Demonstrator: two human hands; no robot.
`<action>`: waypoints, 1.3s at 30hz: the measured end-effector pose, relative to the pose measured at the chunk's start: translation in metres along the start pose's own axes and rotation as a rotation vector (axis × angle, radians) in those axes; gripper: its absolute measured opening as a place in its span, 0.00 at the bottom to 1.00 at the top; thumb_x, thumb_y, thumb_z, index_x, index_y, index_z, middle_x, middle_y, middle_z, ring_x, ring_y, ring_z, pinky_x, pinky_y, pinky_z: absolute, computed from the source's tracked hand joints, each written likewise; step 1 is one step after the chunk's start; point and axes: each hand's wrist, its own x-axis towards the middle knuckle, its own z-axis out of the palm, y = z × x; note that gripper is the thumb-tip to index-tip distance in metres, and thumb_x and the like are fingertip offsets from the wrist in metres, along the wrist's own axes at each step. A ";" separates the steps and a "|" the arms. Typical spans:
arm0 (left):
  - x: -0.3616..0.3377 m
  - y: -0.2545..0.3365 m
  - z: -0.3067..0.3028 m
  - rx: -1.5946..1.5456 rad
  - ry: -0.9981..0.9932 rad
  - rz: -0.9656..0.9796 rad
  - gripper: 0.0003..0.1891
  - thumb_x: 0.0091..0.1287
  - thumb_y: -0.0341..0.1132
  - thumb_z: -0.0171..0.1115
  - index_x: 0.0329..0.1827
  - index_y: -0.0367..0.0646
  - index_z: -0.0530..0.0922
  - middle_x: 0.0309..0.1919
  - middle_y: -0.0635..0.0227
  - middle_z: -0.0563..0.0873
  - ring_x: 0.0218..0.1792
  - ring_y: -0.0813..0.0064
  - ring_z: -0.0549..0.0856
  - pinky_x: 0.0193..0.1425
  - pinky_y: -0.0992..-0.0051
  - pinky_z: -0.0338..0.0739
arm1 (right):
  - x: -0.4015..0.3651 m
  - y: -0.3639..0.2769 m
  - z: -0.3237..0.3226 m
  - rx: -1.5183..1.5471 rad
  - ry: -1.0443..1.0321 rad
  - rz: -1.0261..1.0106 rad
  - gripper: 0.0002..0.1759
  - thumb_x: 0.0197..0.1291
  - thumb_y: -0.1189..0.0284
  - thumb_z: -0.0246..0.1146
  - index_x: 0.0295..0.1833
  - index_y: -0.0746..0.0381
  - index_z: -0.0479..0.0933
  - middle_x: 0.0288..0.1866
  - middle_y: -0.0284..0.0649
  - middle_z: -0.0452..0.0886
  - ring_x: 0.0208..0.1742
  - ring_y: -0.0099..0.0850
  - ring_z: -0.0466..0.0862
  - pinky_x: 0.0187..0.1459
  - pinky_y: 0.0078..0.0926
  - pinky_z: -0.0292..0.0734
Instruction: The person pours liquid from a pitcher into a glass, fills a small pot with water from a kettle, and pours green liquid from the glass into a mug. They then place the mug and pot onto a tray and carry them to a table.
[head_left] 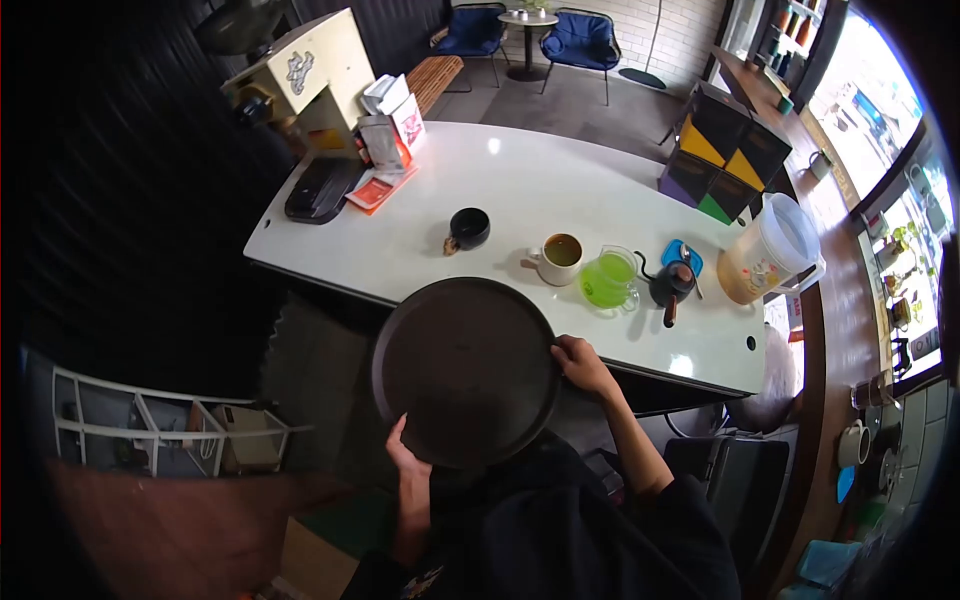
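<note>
A round dark brown serving tray (465, 370) is held in front of my body, its far rim overlapping the near edge of the white table. My left hand (408, 450) grips its lower left rim, thumb on top. On the right side, my right hand (582, 364) is closed on the rim. Beyond the tray stand a black cup (470, 228) with a wooden-looking handle, a white mug (560, 262) of brownish liquid, a glass server (610, 278) of green liquid and a dark gooseneck kettle (673, 285). The fingers beneath the tray are hidden.
The white table (400, 258) also carries a plastic pitcher (765, 250), patterned boxes (722, 150), a black flat device (322, 190) and paper bags (390, 130). A blue dish (690, 250) with a spoon lies behind the kettle. A white rack (180, 430) stands lower left.
</note>
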 end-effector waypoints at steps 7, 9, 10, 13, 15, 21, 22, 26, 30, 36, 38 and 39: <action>0.010 -0.003 -0.007 -0.035 0.045 -0.027 0.21 0.66 0.39 0.47 0.54 0.31 0.76 0.52 0.55 0.82 0.53 0.58 0.81 0.60 0.62 0.74 | 0.045 -0.043 -0.044 -0.077 0.288 -0.257 0.12 0.55 0.74 0.65 0.44 0.67 0.77 0.33 0.48 0.81 0.36 0.46 0.82 0.40 0.38 0.76; 0.014 -0.004 -0.006 -0.023 0.063 -0.008 0.21 0.66 0.39 0.47 0.54 0.31 0.76 0.52 0.55 0.82 0.53 0.58 0.81 0.60 0.61 0.74 | 0.063 -0.053 -0.056 -0.189 0.303 -0.301 0.25 0.49 0.73 0.69 0.54 0.64 0.72 0.46 0.49 0.76 0.51 0.46 0.76 0.53 0.40 0.71; 0.016 -0.006 -0.007 -0.036 0.076 -0.022 0.21 0.67 0.39 0.48 0.54 0.32 0.76 0.52 0.55 0.82 0.53 0.58 0.81 0.60 0.61 0.74 | 0.073 -0.054 -0.059 -0.183 0.301 -0.306 0.25 0.49 0.73 0.69 0.54 0.64 0.72 0.46 0.49 0.76 0.51 0.46 0.76 0.53 0.40 0.71; 0.019 -0.010 -0.008 -0.054 0.079 -0.026 0.21 0.67 0.40 0.48 0.55 0.33 0.76 0.52 0.56 0.82 0.54 0.58 0.81 0.61 0.61 0.74 | 0.106 -0.048 -0.064 -0.355 0.306 -0.391 0.45 0.37 0.70 0.77 0.64 0.60 0.64 0.58 0.51 0.68 0.60 0.54 0.67 0.57 0.45 0.69; 0.021 -0.013 0.000 -0.067 0.067 -0.018 0.21 0.67 0.41 0.48 0.56 0.35 0.75 0.53 0.57 0.82 0.54 0.58 0.80 0.62 0.60 0.73 | 0.119 -0.044 -0.065 -0.462 0.291 -0.378 0.47 0.35 0.68 0.78 0.64 0.60 0.63 0.57 0.53 0.69 0.59 0.54 0.68 0.57 0.46 0.70; 0.013 -0.016 0.028 -0.158 0.128 0.070 0.22 0.67 0.43 0.49 0.59 0.39 0.74 0.56 0.60 0.80 0.57 0.58 0.78 0.64 0.57 0.70 | 0.140 -0.047 -0.070 -0.588 -0.012 -0.127 0.49 0.35 0.67 0.76 0.66 0.59 0.62 0.54 0.54 0.69 0.53 0.53 0.74 0.53 0.46 0.73; 0.015 -0.017 0.024 -0.159 0.118 0.047 0.23 0.68 0.44 0.49 0.59 0.38 0.74 0.56 0.60 0.80 0.56 0.58 0.78 0.63 0.57 0.71 | 0.142 -0.047 -0.068 -0.580 -0.021 -0.086 0.48 0.35 0.67 0.76 0.65 0.59 0.62 0.53 0.54 0.70 0.51 0.54 0.75 0.51 0.46 0.75; 0.026 -0.027 -0.007 -0.139 0.086 -0.014 0.23 0.68 0.44 0.49 0.59 0.37 0.74 0.56 0.58 0.80 0.56 0.57 0.78 0.62 0.58 0.71 | 0.147 -0.046 -0.065 -0.558 -0.014 -0.090 0.44 0.34 0.68 0.75 0.62 0.59 0.64 0.50 0.53 0.71 0.48 0.53 0.76 0.49 0.46 0.76; 0.024 -0.024 0.017 -0.158 0.085 -0.013 0.21 0.69 0.42 0.49 0.59 0.37 0.74 0.55 0.58 0.81 0.55 0.57 0.79 0.62 0.58 0.72 | 0.148 -0.048 -0.065 -0.550 0.043 -0.160 0.37 0.36 0.64 0.75 0.54 0.62 0.68 0.48 0.53 0.72 0.44 0.54 0.77 0.41 0.48 0.78; 0.022 -0.028 0.009 -0.170 0.087 0.011 0.19 0.69 0.39 0.47 0.56 0.37 0.76 0.53 0.58 0.82 0.54 0.58 0.80 0.61 0.59 0.72 | 0.140 -0.089 -0.066 -0.522 0.035 -0.282 0.35 0.39 0.62 0.73 0.55 0.61 0.69 0.47 0.49 0.73 0.45 0.51 0.78 0.41 0.46 0.77; 0.021 -0.030 -0.003 -0.246 0.063 -0.020 0.19 0.68 0.39 0.48 0.55 0.37 0.77 0.53 0.57 0.82 0.54 0.58 0.81 0.61 0.60 0.73 | 0.135 -0.105 -0.063 -0.521 0.000 -0.351 0.36 0.39 0.63 0.73 0.56 0.60 0.69 0.47 0.49 0.74 0.46 0.50 0.78 0.42 0.46 0.77; 0.019 -0.030 -0.005 -0.250 0.071 -0.009 0.19 0.68 0.39 0.48 0.55 0.37 0.77 0.53 0.57 0.82 0.54 0.58 0.81 0.61 0.60 0.73 | 0.133 -0.114 -0.058 -0.523 -0.046 -0.375 0.36 0.39 0.63 0.74 0.57 0.60 0.69 0.47 0.48 0.74 0.47 0.50 0.78 0.43 0.45 0.77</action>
